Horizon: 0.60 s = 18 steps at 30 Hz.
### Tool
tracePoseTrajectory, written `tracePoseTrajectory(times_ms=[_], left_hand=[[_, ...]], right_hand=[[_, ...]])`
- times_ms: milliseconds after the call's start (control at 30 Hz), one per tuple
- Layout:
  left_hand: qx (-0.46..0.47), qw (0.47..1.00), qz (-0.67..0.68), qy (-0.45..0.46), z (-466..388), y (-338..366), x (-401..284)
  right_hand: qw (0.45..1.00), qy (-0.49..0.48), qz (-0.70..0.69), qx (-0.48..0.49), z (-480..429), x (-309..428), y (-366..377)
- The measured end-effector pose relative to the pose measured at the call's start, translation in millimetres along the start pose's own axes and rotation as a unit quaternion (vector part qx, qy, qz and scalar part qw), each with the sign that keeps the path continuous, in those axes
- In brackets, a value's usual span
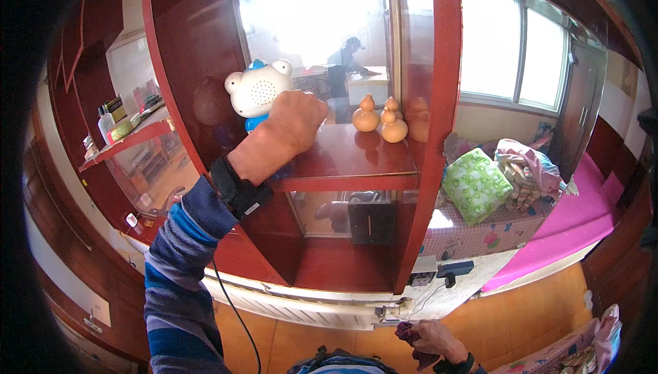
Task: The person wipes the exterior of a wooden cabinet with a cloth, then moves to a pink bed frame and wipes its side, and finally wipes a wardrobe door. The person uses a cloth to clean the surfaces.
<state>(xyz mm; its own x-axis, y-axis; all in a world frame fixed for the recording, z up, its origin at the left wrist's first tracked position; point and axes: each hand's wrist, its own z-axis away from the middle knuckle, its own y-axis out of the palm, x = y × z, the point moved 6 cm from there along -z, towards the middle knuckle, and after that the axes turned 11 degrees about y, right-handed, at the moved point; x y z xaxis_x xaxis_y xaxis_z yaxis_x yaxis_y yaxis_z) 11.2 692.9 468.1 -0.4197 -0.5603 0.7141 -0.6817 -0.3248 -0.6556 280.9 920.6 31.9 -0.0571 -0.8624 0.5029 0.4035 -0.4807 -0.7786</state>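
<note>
My left hand (298, 119) reaches into a red wooden shelf and is at a white toy figure (259, 91) with round ears, a speaker grille and blue parts. Its fingers are turned away, so whether they grip the toy is hidden. Several small bottle gourds (366, 114) stand on the shelf board (339, 150) to the right of that hand. Low at the right, my right hand (437, 340) holds a crumpled dark purple cloth (407, 333).
A green patterned cushion (477, 186) and bundled fabric lie right of the shelf's red upright (446, 55). A radiator (298, 304) runs below. Bottles and small items stand on a side shelf (128, 140) at left. A black cable (236, 312) hangs beside my left sleeve.
</note>
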Motion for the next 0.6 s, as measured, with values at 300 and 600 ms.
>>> tracePoseTrajectory(times_ms=[300,600], left_hand=[[-0.034,0.999,-0.011,0.01,2.5,4.5,-6.8],[-0.004,0.999,0.03,0.021,2.6,5.4,-3.5]], right_hand=[[1.0,0.007,-0.024,-0.01,6.8,-6.7,-1.1],[1.0,0.024,-0.017,0.002,4.6,-2.8,-5.2]])
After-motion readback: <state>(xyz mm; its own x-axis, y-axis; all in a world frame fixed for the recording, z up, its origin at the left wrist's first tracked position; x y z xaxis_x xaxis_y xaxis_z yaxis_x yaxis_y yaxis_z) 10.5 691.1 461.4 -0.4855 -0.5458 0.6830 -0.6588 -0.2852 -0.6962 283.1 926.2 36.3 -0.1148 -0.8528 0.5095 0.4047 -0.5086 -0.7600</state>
